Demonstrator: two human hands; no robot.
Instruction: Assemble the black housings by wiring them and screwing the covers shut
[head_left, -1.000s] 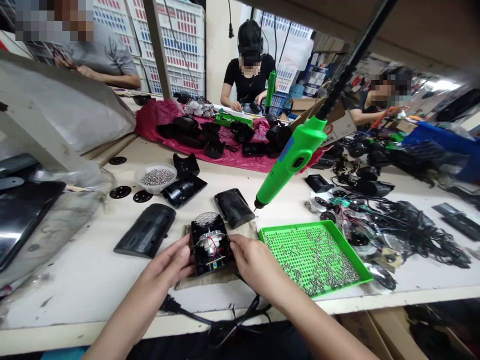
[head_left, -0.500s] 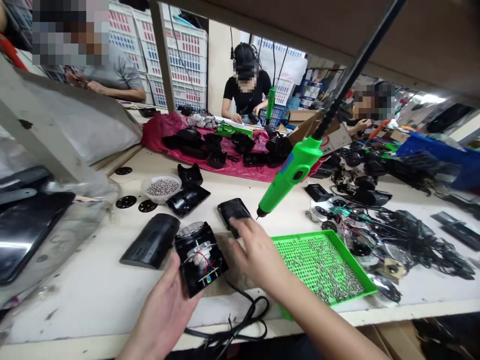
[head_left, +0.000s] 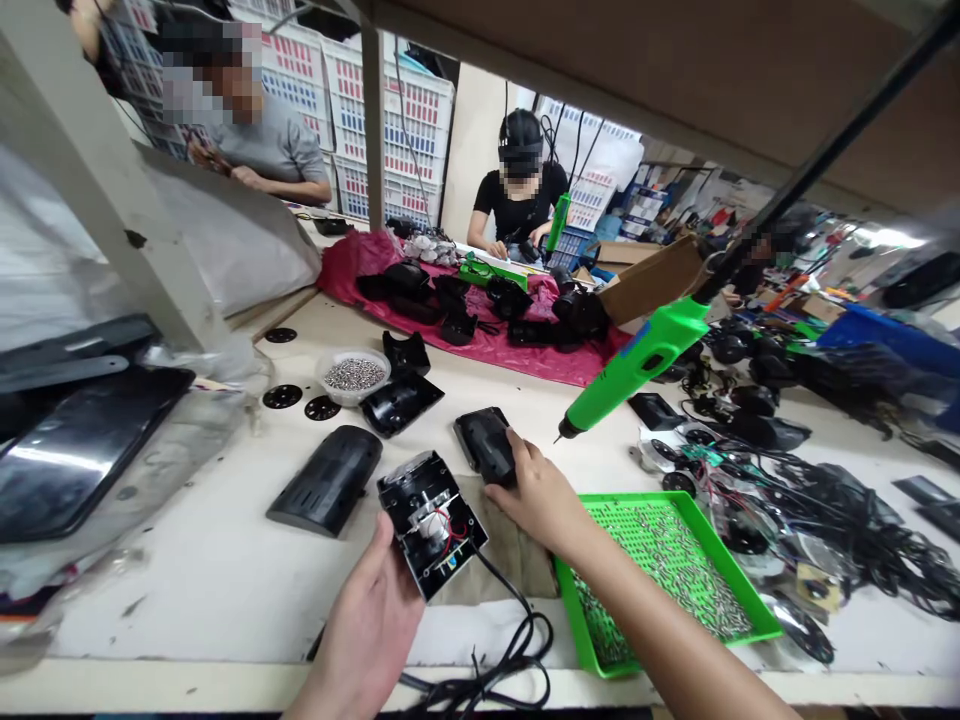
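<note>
My left hand [head_left: 379, 610] grips an opened black plastic housing [head_left: 433, 525], tilted so its inside faces up. A small motor with red wires shows inside it, and a black cable [head_left: 517, 655] trails from its lower right side. My right hand [head_left: 536, 490] is closed on the right edge of a black plastic cover [head_left: 484, 440], thumb below and fingers on top. The cover still appears to lie on the table. Left of the housing lies another curved black cover [head_left: 326, 480] with slots. Just above my right hand hangs a green electric screwdriver [head_left: 637, 365], bit pointing down.
A green tray [head_left: 690, 560] of screws lies under my right forearm. Further back stand a bowl of small metal parts [head_left: 354, 378] and black shells [head_left: 403, 402]. Wired parts and cables [head_left: 832, 510] crowd the right. Co-workers sit across the table beyond a pink sheet [head_left: 555, 365].
My right hand has come down onto the black cover and taken hold of its right edge. The left hand still holds the housing. The whole view has shifted.
</note>
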